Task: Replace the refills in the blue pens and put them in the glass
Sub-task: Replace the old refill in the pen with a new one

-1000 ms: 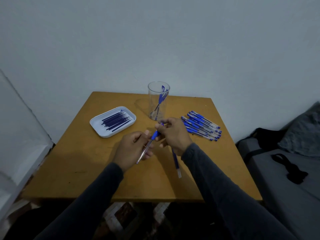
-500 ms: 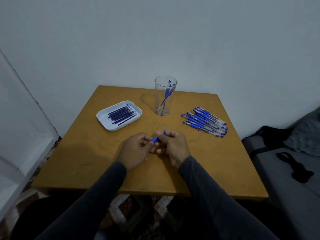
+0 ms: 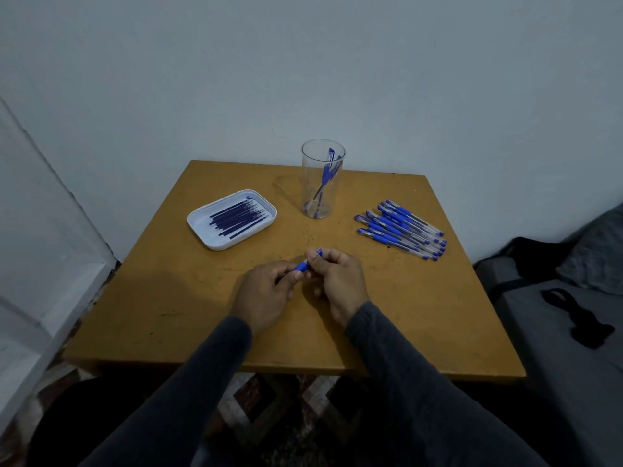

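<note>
The glass (image 3: 323, 183) at the far centre holds a few blue pens; the white tray (image 3: 215, 241) on the left holds dark refills (image 3: 237, 215). More pens (image 3: 401, 229) lie to the right on the wooden table (image 3: 168, 298), against a pale wall (image 3: 303, 62). Left hand (image 3: 266, 294) and right hand (image 3: 340, 281) both pinch one blue pen (image 3: 305, 263) near the table's centre.

No text, label, brand or number can be read on anything here

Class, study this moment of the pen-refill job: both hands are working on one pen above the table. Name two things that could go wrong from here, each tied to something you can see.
1. The left hand and right hand grip a short blue pen; a small part could slip and roll off the table.
2. The tall glass already holds leaning pens; dropping another in carelessly might tip it.
</note>
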`<control>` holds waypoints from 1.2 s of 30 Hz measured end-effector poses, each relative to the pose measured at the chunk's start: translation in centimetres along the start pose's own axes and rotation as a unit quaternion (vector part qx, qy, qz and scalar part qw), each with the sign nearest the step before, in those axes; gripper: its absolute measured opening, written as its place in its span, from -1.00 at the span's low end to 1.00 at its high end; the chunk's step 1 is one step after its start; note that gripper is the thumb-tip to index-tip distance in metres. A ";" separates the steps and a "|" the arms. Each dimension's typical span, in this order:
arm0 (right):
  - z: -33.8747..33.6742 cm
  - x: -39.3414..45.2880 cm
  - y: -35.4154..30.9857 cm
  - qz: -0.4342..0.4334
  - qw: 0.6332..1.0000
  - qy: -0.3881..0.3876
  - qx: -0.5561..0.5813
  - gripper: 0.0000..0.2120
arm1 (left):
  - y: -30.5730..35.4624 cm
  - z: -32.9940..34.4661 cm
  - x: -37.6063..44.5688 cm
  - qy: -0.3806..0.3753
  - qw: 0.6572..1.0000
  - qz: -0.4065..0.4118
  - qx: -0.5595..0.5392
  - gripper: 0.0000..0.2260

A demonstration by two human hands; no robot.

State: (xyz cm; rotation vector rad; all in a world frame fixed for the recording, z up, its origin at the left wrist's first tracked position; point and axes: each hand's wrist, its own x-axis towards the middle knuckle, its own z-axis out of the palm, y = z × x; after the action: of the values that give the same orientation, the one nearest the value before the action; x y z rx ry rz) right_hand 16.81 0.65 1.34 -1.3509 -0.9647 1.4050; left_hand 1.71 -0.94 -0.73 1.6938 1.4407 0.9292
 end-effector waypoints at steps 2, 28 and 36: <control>-0.1 0.0 0.1 -0.002 1.000 -0.002 0.004 -0.87 | 0.0 -0.1 0.1 -0.004 1.000 0.002 0.001 -0.84; 0.5 3.5 0.1 -0.042 0.946 0.107 -0.304 -0.85 | -0.3 0.5 -0.7 0.189 0.981 -0.009 -0.048 -0.77; 0.5 3.9 0.0 -0.026 0.943 0.147 -0.296 -0.91 | -0.3 0.7 -0.7 0.180 0.984 0.006 -0.016 -0.77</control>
State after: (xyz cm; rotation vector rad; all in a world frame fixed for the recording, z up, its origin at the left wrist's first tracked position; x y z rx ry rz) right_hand 16.48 4.43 0.32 -1.8932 -1.2586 0.8564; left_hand 2.07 -1.67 -1.35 1.5659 1.6358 1.3094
